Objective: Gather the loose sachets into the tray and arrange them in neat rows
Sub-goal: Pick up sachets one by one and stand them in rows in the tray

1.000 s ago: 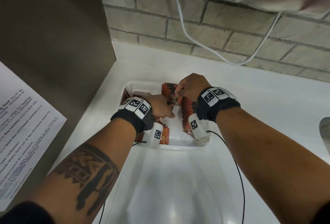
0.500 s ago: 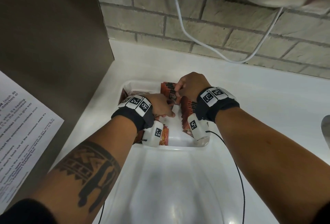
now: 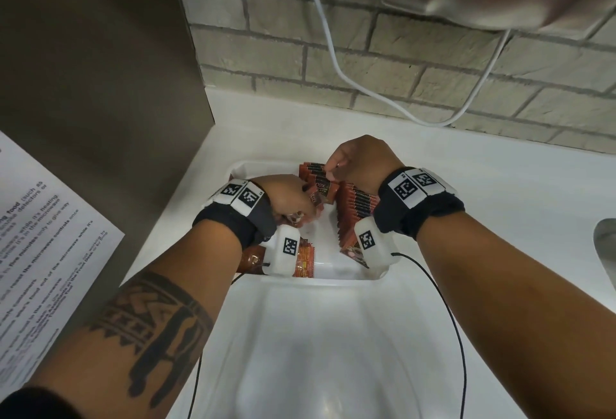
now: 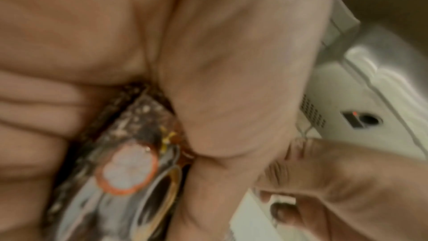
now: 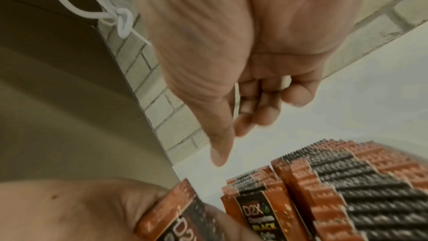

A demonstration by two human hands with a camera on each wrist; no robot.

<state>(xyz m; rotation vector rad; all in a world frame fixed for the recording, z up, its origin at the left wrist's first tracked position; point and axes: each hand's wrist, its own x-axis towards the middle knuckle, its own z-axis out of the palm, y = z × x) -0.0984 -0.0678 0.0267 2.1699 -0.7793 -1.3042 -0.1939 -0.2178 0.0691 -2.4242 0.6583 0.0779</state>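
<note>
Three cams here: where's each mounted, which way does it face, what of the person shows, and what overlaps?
Head: worn on the head, looking down at the white tray on the counter; both forearms, left hand and right hand show.
Left wrist: on the left wrist, looking along the palm; curled fingers grip a sachet.
Right wrist: on the right wrist, looking along the hand toward the brick wall; fingers above the standing sachet rows.
Shared: head and right wrist both show the sachet rows and the white cable.

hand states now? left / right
Left hand: gripping a bunch of sachets.
Right hand: fingers curled, holding nothing, above the standing sachet row.
</note>
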